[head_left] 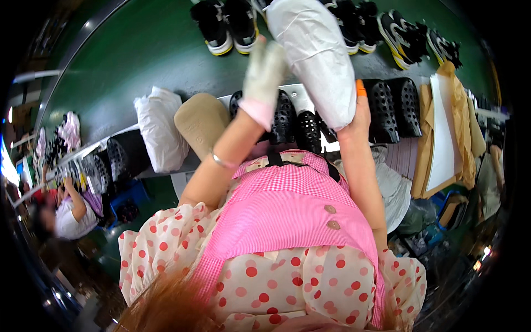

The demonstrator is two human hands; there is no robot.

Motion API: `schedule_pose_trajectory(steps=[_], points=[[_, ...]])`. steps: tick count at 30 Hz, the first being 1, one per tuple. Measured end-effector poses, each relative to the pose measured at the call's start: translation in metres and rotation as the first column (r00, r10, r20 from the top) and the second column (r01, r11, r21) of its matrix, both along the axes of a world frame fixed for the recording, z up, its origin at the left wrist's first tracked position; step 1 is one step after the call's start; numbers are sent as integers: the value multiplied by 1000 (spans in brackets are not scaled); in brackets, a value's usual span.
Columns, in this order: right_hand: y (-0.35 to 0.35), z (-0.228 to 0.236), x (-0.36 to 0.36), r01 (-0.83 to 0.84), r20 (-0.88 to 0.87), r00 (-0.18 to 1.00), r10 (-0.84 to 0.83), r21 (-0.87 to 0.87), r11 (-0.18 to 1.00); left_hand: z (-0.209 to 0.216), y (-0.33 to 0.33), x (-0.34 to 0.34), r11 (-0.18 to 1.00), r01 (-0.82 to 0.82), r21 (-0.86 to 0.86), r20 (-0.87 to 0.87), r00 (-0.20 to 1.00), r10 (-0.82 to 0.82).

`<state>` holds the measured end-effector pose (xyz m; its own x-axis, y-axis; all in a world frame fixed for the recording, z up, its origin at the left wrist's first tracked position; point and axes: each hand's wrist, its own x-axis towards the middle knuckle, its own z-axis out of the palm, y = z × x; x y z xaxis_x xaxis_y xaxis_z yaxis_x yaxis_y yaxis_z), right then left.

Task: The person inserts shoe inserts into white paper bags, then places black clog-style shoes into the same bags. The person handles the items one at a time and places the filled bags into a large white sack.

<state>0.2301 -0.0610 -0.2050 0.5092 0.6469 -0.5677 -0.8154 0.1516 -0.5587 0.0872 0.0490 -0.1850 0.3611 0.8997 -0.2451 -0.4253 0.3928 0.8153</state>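
Note:
A long, rounded bundle wrapped in white paper (310,50) slants across the middle, above the near edge of the green bench. My right hand (354,113), with an orange cover on one finger, grips the near right end of this bundle. Just left of the bundle is my left hand (264,74), in a white glove with a pink cuff. Its fingers stretch away from me, slightly blurred, and hold nothing that I can see. What lies inside the paper is hidden.
Black sneakers with yellow-and-white soles (224,27) line the green bench (138,50). Along its near edge stand black perforated shoe forms (381,110), a tan rounded piece (202,123), another white-wrapped bundle (160,130) and brown and white paper sheets (440,130). Another person (74,213) sits far left.

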Motion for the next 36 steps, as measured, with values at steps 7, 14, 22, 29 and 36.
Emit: schedule_pose_trajectory(steps=[7,14,22,29,36], points=[[32,61,-85,-247,177,953,244,-2,969,25,-52,-48,999,6,-52,97,995,0],[31,23,-111,-683,504,607,614,-64,727,52,-39,-244,969,-239,-61,-312,927,209],[34,16,-103,-788,562,433,705,-143,598,-5,-42,-360,975,-216,-61,-848,527,64],[29,9,-92,-770,513,429,743,-223,598,-33,-25,-330,987,-64,-148,-987,-56,-152],[19,-1,-84,-809,510,380,772,-221,545,-46,-13,-307,988,4,-152,-966,-211,-147]])
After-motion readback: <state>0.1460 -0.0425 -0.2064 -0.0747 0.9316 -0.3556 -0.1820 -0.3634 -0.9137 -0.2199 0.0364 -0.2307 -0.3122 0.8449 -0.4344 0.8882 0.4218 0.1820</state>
